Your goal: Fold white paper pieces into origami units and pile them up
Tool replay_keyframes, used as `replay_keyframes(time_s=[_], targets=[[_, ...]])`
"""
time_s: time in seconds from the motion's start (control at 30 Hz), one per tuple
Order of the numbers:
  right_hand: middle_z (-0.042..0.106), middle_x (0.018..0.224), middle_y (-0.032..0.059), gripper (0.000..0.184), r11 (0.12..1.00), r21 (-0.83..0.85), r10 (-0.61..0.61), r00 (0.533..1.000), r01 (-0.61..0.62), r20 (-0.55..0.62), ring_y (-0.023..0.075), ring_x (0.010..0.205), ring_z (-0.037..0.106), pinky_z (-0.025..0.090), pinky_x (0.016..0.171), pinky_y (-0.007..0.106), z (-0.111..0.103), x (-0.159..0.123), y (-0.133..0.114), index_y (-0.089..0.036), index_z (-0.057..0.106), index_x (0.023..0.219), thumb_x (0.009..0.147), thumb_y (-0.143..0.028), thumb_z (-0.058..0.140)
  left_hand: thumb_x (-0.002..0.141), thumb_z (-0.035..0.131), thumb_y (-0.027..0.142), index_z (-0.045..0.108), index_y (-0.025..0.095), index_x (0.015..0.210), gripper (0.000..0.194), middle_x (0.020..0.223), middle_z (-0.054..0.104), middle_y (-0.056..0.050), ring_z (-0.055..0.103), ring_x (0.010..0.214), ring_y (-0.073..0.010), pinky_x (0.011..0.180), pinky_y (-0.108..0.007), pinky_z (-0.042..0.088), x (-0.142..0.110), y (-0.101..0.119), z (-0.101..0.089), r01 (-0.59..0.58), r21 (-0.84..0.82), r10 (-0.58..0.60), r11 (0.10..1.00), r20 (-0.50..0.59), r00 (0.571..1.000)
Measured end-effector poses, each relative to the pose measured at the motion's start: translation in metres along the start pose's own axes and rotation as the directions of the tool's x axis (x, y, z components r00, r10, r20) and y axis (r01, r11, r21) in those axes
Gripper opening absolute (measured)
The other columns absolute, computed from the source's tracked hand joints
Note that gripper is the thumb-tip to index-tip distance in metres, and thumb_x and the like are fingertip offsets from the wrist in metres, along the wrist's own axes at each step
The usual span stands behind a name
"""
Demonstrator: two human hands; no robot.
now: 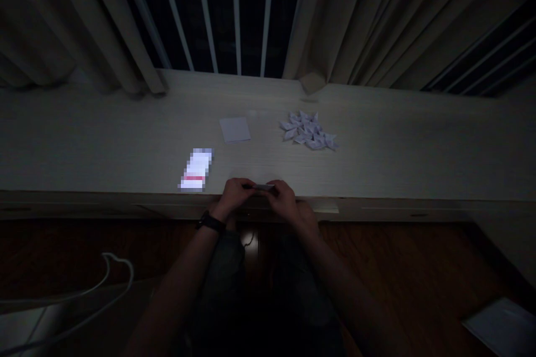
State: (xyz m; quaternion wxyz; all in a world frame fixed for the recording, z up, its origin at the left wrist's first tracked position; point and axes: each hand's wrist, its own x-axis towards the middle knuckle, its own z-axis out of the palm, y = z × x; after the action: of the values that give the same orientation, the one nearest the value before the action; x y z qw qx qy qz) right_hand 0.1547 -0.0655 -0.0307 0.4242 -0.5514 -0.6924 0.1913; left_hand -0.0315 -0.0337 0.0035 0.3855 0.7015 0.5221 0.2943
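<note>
Both my hands meet at the front edge of a pale wooden ledge [377, 167]. My left hand [235, 194], with a dark watch on its wrist, and my right hand [283, 198] are closed, pinching the two ends of a small folded piece of paper [263, 186] held flat between them. A pile of several folded white paper pieces [309, 131] lies farther back to the right. A small stack of white paper squares [234, 129] lies behind my hands.
A lit phone screen [196, 170] lies on the ledge left of my hands. Curtains [368, 17] and a dark barred window stand behind. White cables [104, 284] lie on the brown floor at the left, and white sheets [502, 323] at the bottom right.
</note>
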Motion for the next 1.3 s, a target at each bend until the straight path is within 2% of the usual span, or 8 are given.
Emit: replay_keyframes(time_s=[0.17,0.37,0.57,0.77,0.97,1.03,1.2,1.3], targets=[[0.062,0.066,0.0003,0.026,0.97,0.157,0.174,0.981,-0.185,0.083,0.0151,0.062,0.055,0.043,0.058,0.025,-0.008,0.006,0.001,-0.018,0.063,0.073,0.075,-0.044,0.065,0.07,0.069,0.037,0.073,0.015,0.081,0.024,0.079,0.073,-0.005,0.065,0.074,-0.0168,0.067,-0.025,0.047,0.0,0.004,-0.005,-0.031,-0.117,0.038,0.993,0.064,0.997],[0.059,0.059,-0.0047,0.044,0.856,0.4,0.256,0.941,-0.326,0.219,0.0118,0.053,0.053,0.04,0.052,0.022,-0.018,0.017,-0.001,-0.017,0.058,0.098,0.065,-0.041,0.073,0.069,0.07,0.041,0.072,0.015,0.074,0.026,0.069,0.071,-0.005,0.063,0.065,-0.0156,0.059,-0.023,0.045,0.004,0.006,0.0,0.035,-0.087,-0.036,0.996,-0.009,0.999],[0.056,0.056,-0.0063,0.045,0.839,0.408,0.256,0.922,-0.361,0.29,0.01,0.05,0.05,0.036,0.048,0.02,-0.019,0.023,0.0,-0.018,0.057,0.095,0.061,-0.041,0.075,0.071,0.066,0.046,0.072,0.014,0.079,0.034,0.07,0.07,-0.004,0.061,0.065,-0.0148,0.057,-0.022,0.043,0.009,0.007,0.004,-0.01,-0.087,0.013,0.996,0.036,0.999],[0.056,0.058,-0.0054,0.04,0.772,0.528,0.238,0.932,-0.353,0.275,0.0098,0.051,0.051,0.04,0.049,0.021,-0.013,0.033,0.001,-0.017,0.059,0.091,0.061,-0.04,0.074,0.073,0.063,0.045,0.069,0.013,0.073,0.032,0.064,0.066,-0.003,0.057,0.059,-0.0126,0.054,-0.022,0.039,0.013,0.006,0.007,0.009,-0.023,-0.01,1.0,-0.043,0.999],[0.058,0.061,-0.0048,0.044,0.777,0.501,0.216,0.91,-0.38,0.355,0.01,0.05,0.053,0.043,0.047,0.022,-0.011,0.041,0.004,-0.017,0.062,0.096,0.06,-0.039,0.076,0.073,0.063,0.043,0.068,0.014,0.071,0.03,0.057,0.063,-0.002,0.056,0.055,-0.0129,0.05,-0.022,0.037,0.018,0.009,0.007,0.049,0.003,-0.049,0.999,-0.107,0.993],[0.061,0.065,-0.0024,0.047,0.74,0.502,0.269,0.881,-0.448,0.389,0.0126,0.054,0.058,0.047,0.048,0.024,-0.011,0.042,0.004,-0.017,0.061,0.096,0.059,-0.04,0.078,0.073,0.064,0.044,0.067,0.014,0.069,0.03,0.054,0.062,-0.001,0.055,0.052,-0.0124,0.048,-0.021,0.036,0.017,0.011,0.006,0.093,-0.051,-0.099,0.994,-0.149,0.984],[0.066,0.078,0.0033,0.047,0.663,0.523,0.344,0.838,-0.536,0.423,0.0149,0.06,0.063,0.052,0.049,0.026,-0.012,0.048,0.0,-0.016,0.062,0.093,0.055,-0.036,0.082,0.07,0.068,0.046,0.064,0.013,0.072,0.034,0.059,0.063,-0.001,0.054,0.047,-0.0101,0.045,-0.021,0.04,0.015,0.012,0.001,0.138,-0.331,-0.158,0.933,-0.036,0.987],[0.067,0.079,0.0048,0.045,0.633,0.527,0.364,0.819,-0.567,0.443,0.0146,0.061,0.063,0.052,0.051,0.025,-0.013,0.052,-0.003,-0.015,0.064,0.092,0.057,-0.037,0.082,0.066,0.072,0.049,0.065,0.012,0.077,0.039,0.067,0.067,-0.003,0.059,0.052,-0.0114,0.049,-0.022,0.047,0.014,0.009,-0.003,0.151,-0.471,-0.195,0.869,-0.046,0.98]])
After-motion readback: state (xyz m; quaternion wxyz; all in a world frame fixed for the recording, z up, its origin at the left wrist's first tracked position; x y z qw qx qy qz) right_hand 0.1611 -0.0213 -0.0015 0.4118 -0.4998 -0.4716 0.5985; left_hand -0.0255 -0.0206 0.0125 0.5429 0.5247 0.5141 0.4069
